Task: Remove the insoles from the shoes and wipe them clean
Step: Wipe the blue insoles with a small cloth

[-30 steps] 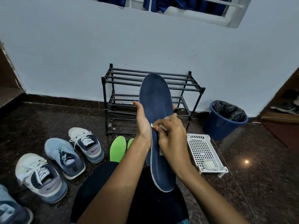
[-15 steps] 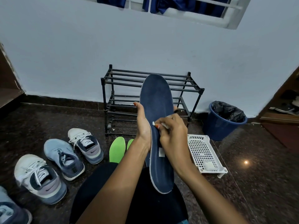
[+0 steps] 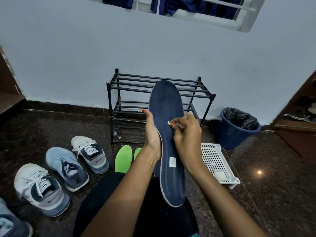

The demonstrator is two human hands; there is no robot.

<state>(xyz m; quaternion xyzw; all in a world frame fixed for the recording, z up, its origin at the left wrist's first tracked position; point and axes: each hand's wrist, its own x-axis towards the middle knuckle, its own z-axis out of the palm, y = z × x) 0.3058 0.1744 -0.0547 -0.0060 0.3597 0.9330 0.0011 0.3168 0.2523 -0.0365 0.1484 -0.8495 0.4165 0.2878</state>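
In the head view, a navy insole (image 3: 166, 103) is held upright in front of the person, toe end up, its heel end resting down on the dark-clothed lap (image 3: 106, 202). Its left edge is gripped by the left hand (image 3: 153, 132), with the thumb laid along the rim and the palm behind the insole. A small white wipe (image 3: 169, 123) is pinched in the curled fingers of the right hand (image 3: 188, 135) and pressed against the middle of the insole's blue face. A white label (image 3: 172, 161) is seen on that face, below the right hand.

Just below and left of the left hand, two green insoles (image 3: 123, 159) are laid on the dark floor (image 3: 273, 185). Farther left of that hand, four shoes (image 3: 66, 167) are set out in a row, one of them cut off by the frame edge. Beyond both hands, a black shoe rack (image 3: 136, 76) is stood against the wall. Just right of the right wrist, a white perforated basket (image 3: 212, 146) is placed on the floor with a white wad (image 3: 220, 175) in it. Beyond the basket, a blue bin (image 3: 230, 135) lined with a black bag is seen.
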